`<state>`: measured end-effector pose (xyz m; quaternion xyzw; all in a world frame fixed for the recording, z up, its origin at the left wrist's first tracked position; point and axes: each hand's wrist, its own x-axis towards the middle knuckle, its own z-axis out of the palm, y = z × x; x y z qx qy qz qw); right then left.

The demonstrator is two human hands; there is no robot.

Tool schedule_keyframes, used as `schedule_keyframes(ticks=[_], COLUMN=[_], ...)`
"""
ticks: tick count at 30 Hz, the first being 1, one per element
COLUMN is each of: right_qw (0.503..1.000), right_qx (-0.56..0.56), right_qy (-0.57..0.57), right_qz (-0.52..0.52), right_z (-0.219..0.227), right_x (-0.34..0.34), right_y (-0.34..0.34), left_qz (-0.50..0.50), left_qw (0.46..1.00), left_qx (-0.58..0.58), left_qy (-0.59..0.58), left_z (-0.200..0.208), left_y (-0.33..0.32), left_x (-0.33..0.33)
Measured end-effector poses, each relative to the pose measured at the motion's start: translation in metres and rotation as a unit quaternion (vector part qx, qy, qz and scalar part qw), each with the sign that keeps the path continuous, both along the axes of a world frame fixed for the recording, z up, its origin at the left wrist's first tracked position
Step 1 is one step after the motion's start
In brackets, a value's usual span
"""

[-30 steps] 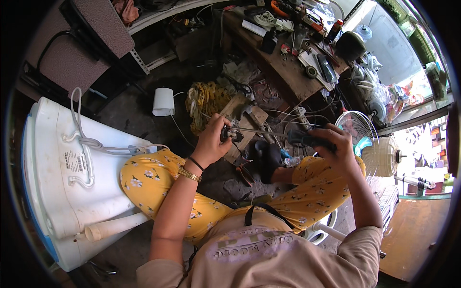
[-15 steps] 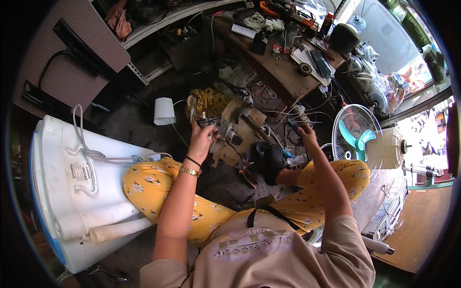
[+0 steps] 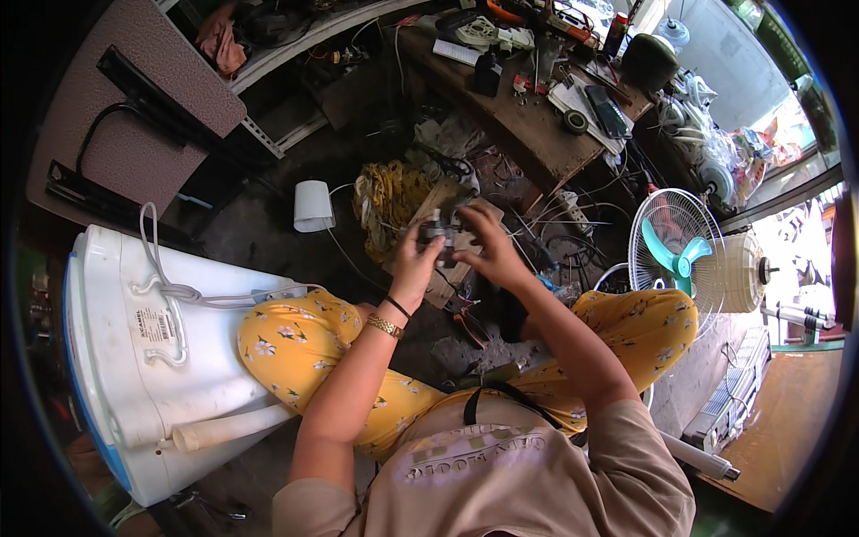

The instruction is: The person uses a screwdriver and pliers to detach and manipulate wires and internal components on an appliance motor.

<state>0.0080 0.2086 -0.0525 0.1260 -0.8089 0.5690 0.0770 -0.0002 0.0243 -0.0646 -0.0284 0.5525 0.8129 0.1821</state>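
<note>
My left hand (image 3: 415,270) is closed round a small dark and silvery mechanical part (image 3: 438,231) with a pale stub on top. It looks like a fan motor assembly, but its details are blurred. At the part's right side is my right hand (image 3: 494,246), its fingers spread and curved, smeared a little by motion. Whether those fingertips touch the part I cannot tell. Under both hands lies a light brown board (image 3: 440,294) on the floor. Pliers with orange handles (image 3: 469,324) rest on the floor just nearer to me.
A large white appliance casing (image 3: 215,336) lies at my left. Beyond the hands are a yellow rag heap (image 3: 385,192) and a white cup-like piece (image 3: 312,207). A cluttered wooden table (image 3: 537,134) stands at the far right, a fan with teal blades (image 3: 676,255) at right.
My right hand has let go of a dark object and moved left to the part. My left hand has moved right, bringing the part in front of me.
</note>
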Motion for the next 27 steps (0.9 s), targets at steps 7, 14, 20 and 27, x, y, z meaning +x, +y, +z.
schedule_keyframes(ticks=[7,14,20,27], right_qw=[0.989,0.924,0.817,0.81], right_qx=[-0.09,-0.356,-0.575,-0.586], right_qy=[-0.107,-0.07,-0.001,0.014], right_qz=[-0.058,-0.123,-0.055,-0.013], right_z=[0.008,0.116,0.115,0.133], right_x=[-0.011,0.002,0.009,0.0], right_y=[0.022,0.096,0.149,0.144], left_qz=[-0.075,-0.03,0.021,0.123], left_qw=[0.976,0.774,0.806,0.981], left_qx=[-0.197,-0.629,-0.556,-0.117], left_qy=[0.054,0.061,0.202,-0.095], left_z=[0.016,-0.067,-0.098,-0.077], left_y=[0.002,0.018,-0.007,-0.025], left_x=[-0.028,-0.027,-0.043,-0.046])
